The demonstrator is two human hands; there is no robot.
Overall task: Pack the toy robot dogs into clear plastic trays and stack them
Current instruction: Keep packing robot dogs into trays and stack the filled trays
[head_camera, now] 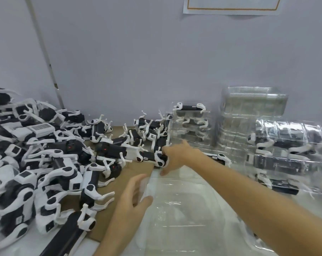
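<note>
Toy dog touched by right hand, grip unclear; left hand relaxed at clear tray.

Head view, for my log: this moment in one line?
left hand on empty clear tray | right hand touching toy robot dog | packed trays stacked

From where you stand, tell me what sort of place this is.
Probably a toy packing bench in a factory: a heap of identical toy robot dogs, stacked clear plastic trays already filled, and an empty tray in front.
</note>
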